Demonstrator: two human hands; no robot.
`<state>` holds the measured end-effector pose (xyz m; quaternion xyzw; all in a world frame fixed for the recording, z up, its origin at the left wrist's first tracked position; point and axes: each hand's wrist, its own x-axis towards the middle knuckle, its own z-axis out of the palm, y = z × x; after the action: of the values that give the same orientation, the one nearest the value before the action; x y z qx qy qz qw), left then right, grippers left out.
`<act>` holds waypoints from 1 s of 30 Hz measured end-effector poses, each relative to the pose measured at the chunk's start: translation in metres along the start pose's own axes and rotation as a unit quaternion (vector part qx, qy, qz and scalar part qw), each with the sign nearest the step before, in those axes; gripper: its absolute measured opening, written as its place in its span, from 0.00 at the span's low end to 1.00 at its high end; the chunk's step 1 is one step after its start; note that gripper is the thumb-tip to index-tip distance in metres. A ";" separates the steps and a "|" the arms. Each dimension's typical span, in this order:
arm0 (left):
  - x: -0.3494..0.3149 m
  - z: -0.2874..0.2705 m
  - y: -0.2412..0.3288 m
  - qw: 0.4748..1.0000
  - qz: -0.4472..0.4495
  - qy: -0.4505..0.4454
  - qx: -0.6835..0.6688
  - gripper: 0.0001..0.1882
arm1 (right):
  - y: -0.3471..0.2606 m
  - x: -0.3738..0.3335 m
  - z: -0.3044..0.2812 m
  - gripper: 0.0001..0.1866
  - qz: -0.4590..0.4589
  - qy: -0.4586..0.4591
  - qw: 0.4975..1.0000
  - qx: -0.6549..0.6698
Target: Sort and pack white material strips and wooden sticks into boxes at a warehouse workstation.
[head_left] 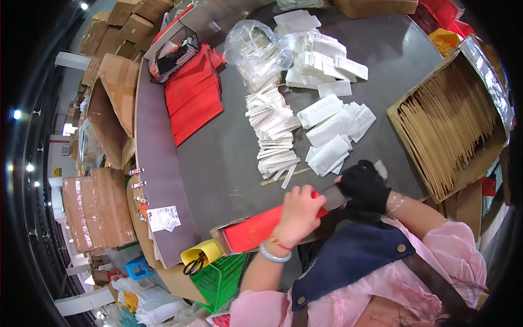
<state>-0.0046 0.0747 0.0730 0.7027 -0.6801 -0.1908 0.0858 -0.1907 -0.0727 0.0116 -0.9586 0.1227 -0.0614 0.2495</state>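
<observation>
At the near edge of the table, a long red packet (253, 229) lies in a narrow cardboard tray. My left hand (298, 215), bare with a bracelet at the wrist, curls its fingers over the packet's right end. In a black glove, my right hand (364, 186) is closed at the end of a grey, partly see-through strip (333, 197). What its fingers grip is hidden by the glove. A small pale piece (380, 170) shows just beyond that hand. Ahead lie stacks of white folded papers (327, 155) and a row of thin white slips (272, 122).
Red sleeves (193, 92) lie far left beside a black wire basket (177, 52). A clear plastic bag (259, 49) holds more slips. To the right stands a carton of brown cardboard sheets (452, 117). A yellow holder with scissors (201, 256) and a green crate (220, 278) are near left.
</observation>
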 end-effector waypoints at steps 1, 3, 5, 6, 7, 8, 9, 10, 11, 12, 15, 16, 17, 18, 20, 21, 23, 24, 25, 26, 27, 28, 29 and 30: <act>-0.003 -0.019 -0.009 1.000 -0.015 -0.020 -0.008 0.13 | 0.002 -0.003 -0.010 0.35 0.006 -0.003 1.000 -0.003; -0.014 -0.051 -0.038 0.999 -0.040 0.011 -0.014 0.11 | 0.006 -0.011 -0.033 0.34 0.054 0.053 0.997 0.020; -0.028 -0.059 -0.072 0.991 -0.077 0.105 0.045 0.12 | 0.004 -0.012 -0.048 0.33 0.111 0.093 0.989 0.029; -0.036 -0.055 -0.085 0.977 -0.105 0.151 0.104 0.15 | 0.002 -0.011 -0.047 0.33 0.108 0.095 0.989 0.031; -0.041 -0.039 -0.083 0.951 -0.170 0.182 0.183 0.20 | 0.001 -0.012 -0.044 0.33 0.097 0.083 0.992 0.009; -0.047 -0.022 -0.076 0.956 -0.210 0.169 0.118 0.25 | 0.000 -0.013 -0.041 0.34 0.086 0.070 0.994 -0.014; -0.053 0.004 -0.065 0.955 -0.227 0.185 0.047 0.29 | -0.003 -0.012 -0.041 0.34 0.085 0.071 0.994 -0.013; -0.053 0.031 -0.051 0.950 -0.242 0.196 -0.029 0.34 | -0.007 -0.013 -0.040 0.33 0.093 0.060 0.994 -0.024; -0.048 0.045 -0.031 0.941 -0.288 0.179 -0.001 0.38 | -0.010 -0.012 -0.039 0.33 0.099 0.048 0.993 -0.033; -0.044 0.054 -0.015 0.928 -0.334 0.162 0.028 0.43 | -0.012 -0.011 -0.038 0.33 0.097 0.044 0.994 -0.031; -0.051 0.075 -0.022 0.911 -0.359 0.196 -0.050 0.48 | -0.021 -0.001 -0.036 0.32 0.090 -0.006 0.996 -0.015; -0.051 0.076 -0.025 0.907 -0.353 0.216 -0.083 0.48 | -0.023 0.001 -0.035 0.33 0.076 -0.010 0.997 -0.030; -0.052 0.077 -0.026 0.906 -0.354 0.216 -0.085 0.48 | -0.023 0.003 -0.035 0.33 0.061 -0.013 0.997 -0.044; -0.054 0.078 -0.028 0.908 -0.351 0.211 -0.088 0.48 | -0.024 0.004 -0.033 0.33 0.058 -0.015 0.997 -0.044; -0.056 0.077 -0.031 0.909 -0.351 0.208 -0.088 0.49 | -0.024 0.007 -0.030 0.31 0.031 -0.042 0.999 -0.016; -0.055 0.077 -0.030 0.910 -0.347 0.209 -0.093 0.48 | -0.025 0.008 -0.024 0.31 0.033 -0.043 0.998 -0.017; -0.051 0.076 -0.024 0.914 -0.334 0.208 -0.100 0.48 | -0.030 0.015 0.005 0.30 0.003 -0.040 0.999 0.009; -0.050 0.074 -0.023 0.919 -0.325 0.199 -0.104 0.45 | -0.037 0.025 0.019 0.36 0.002 -0.099 0.995 0.003; -0.049 0.072 -0.026 0.922 -0.319 0.191 -0.104 0.42 | -0.043 0.030 0.031 0.36 -0.014 -0.081 0.997 0.010; -0.045 0.068 -0.031 0.924 -0.314 0.192 -0.103 0.42 | -0.045 0.033 0.036 0.37 -0.027 -0.063 0.997 0.016; -0.040 0.065 -0.038 0.930 -0.294 0.190 -0.112 0.38 | -0.042 0.033 0.038 0.37 -0.029 -0.060 0.998 0.016; -0.033 0.061 -0.042 0.935 -0.273 0.191 -0.123 0.34 | -0.034 0.027 0.034 0.37 -0.031 -0.006 0.999 0.036; -0.020 0.062 -0.050 0.926 -0.241 0.257 -0.134 0.22 | -0.023 0.021 0.029 0.36 -0.031 0.047 0.997 0.056; -0.010 0.058 -0.057 0.925 -0.241 0.261 -0.132 0.22 | -0.013 0.015 0.018 0.36 0.022 0.065 0.997 0.028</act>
<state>0.0251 0.0960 -0.0002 0.8527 -0.4123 -0.1040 0.3034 -0.1708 -0.0573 0.0030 -0.9424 0.1576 -0.1216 0.2689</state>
